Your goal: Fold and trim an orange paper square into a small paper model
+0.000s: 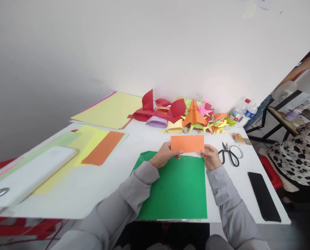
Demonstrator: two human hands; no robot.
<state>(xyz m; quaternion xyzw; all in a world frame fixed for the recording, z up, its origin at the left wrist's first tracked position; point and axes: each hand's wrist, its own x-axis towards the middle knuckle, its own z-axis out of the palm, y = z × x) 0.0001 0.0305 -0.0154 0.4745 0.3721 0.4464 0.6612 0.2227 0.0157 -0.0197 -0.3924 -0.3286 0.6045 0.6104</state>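
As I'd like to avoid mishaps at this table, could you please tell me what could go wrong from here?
The orange paper rectangle is pinched near its lower corners by the left grip and right grip, so it might crease or slip.
The black-handled scissors lie close beside the right grip and could be brushed.
The black smartphone lies near the front edge of the table, so a knock might send it off.

Dark letters on the white panel [302, 100] — blurred, possibly "META"; bottle labels [248, 114] — too small to read.

head view | forward, downward | near table [66, 194] | wall [118, 45] beyond
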